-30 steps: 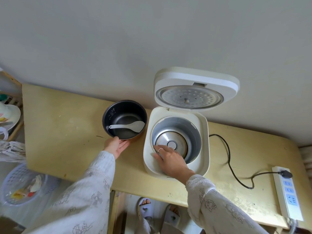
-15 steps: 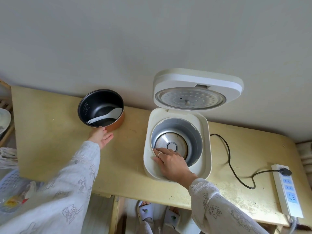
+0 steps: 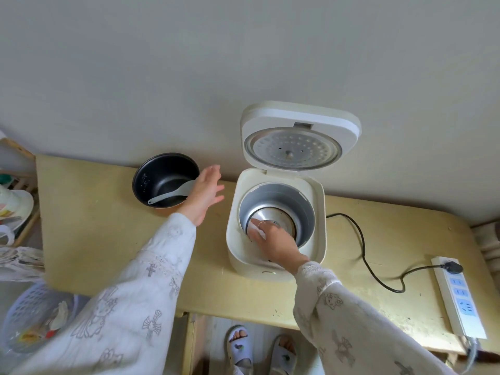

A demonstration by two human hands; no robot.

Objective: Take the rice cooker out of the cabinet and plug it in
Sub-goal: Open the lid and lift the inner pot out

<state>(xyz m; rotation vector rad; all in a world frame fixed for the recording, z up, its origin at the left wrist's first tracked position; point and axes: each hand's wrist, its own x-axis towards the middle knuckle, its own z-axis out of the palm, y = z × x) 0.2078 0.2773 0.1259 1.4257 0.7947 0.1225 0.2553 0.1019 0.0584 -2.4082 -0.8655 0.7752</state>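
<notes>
The white rice cooker [image 3: 318, 234] stands on the yellow table [image 3: 94, 234] with its lid [image 3: 300, 121] up against the wall. Its cavity has no pot in it and shows the metal heating plate [image 3: 278, 217]. My right hand [image 3: 276, 244] reaches into the cavity, fingers pressed on a small white tissue [image 3: 254, 230] at the plate's near edge. To the left, the black inner pot [image 3: 162, 174] sits with a white rice spoon [image 3: 169, 196] inside. My left hand [image 3: 203, 197] hovers open between pot and cooker. The black cord [image 3: 362, 247] ends in a plug [image 3: 452, 267] seated in the power strip [image 3: 460, 299].
The wall runs right behind the table. A wooden rack with dishes [image 3: 16, 209] stands at the left. A plastic basket [image 3: 29, 318] sits on the floor at lower left. My slippered feet [image 3: 239, 345] show under the table's front edge.
My left hand has let go of the inner pot and swung right towards the cooker, fingers spread. My right hand has slid further onto the heating plate, and the white tissue now shows.
</notes>
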